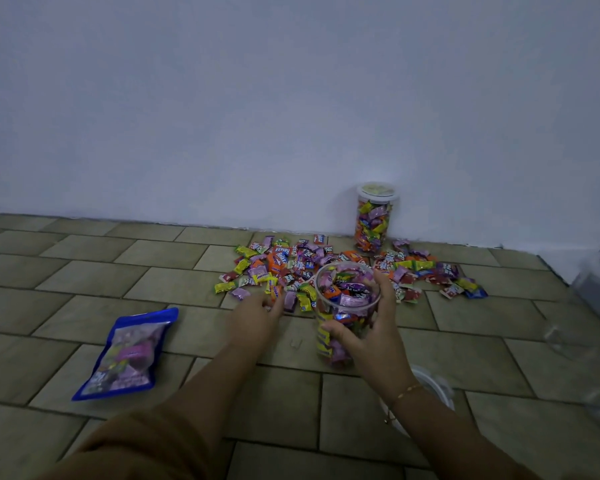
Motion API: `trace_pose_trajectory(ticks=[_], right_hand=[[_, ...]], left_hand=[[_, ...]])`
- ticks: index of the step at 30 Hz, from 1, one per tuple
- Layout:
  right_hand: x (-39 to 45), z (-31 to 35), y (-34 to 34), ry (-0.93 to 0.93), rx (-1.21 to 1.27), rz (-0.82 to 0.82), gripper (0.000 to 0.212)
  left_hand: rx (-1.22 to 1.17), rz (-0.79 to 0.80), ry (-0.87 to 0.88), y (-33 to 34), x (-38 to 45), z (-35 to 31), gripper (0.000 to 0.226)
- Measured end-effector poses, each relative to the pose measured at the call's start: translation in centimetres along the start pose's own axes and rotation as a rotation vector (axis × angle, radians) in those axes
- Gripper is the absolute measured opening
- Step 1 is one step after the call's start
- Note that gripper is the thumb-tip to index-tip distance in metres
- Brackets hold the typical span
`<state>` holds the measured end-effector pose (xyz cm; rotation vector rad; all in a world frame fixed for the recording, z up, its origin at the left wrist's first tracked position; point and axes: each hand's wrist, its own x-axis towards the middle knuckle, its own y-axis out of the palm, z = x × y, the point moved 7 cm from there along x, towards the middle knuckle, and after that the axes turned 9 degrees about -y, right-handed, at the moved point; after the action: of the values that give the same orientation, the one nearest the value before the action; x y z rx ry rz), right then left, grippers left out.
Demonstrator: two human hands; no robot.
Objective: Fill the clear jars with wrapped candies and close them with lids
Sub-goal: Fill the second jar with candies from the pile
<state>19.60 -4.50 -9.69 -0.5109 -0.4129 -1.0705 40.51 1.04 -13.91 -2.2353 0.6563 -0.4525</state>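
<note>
The right hand (368, 327) grips an open jar (345, 310) of candies standing on the tiled floor (84, 271). The left hand (257, 315) curls its fingers at the candy pile (291, 268); whether it holds any, I cannot tell. A lidded full jar (373, 220) stands by the wall.

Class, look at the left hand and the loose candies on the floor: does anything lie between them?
Nothing visible does. The left hand is already at the near edge of the candy pile. The open jar, gripped by the right hand, stands beside it, not between.
</note>
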Motion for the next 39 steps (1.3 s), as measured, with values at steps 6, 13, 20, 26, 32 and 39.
trace_pose_trajectory(ticks=[6, 13, 20, 26, 32, 39], right_hand=[[-0.5, 0.0, -0.3, 0.002, -0.006, 0.024, 0.098], [-0.7, 0.5, -0.8, 0.030, 0.014, 0.048, 0.094], [-0.9, 0.9, -1.2, 0.033, 0.067, 0.069, 0.087], [-0.9, 1.1, -1.4, 0.018, 0.085, 0.058, 0.087], [-0.9, 0.5, -1.3, 0.017, 0.072, 0.057, 0.095], [-0.4, -0.3, -1.9, 0.034, 0.054, 0.035, 0.097]], left_hand=[[-0.903, 0.026, -0.279, -4.0, -0.1, -5.7, 0.043], [-1.494, 0.423, -0.225, -5.6, -2.1, -14.9, 0.035], [-1.397, 0.444, -0.245, -3.2, -3.2, -15.2, 0.032], [-1.272, 0.424, -0.106, -3.6, -3.7, -16.1, 0.030], [-1.268, 0.400, -0.040, -3.8, -3.8, -15.8, 0.031], [-1.381, 0.373, -0.100, -4.2, -1.8, -13.7, 0.027]])
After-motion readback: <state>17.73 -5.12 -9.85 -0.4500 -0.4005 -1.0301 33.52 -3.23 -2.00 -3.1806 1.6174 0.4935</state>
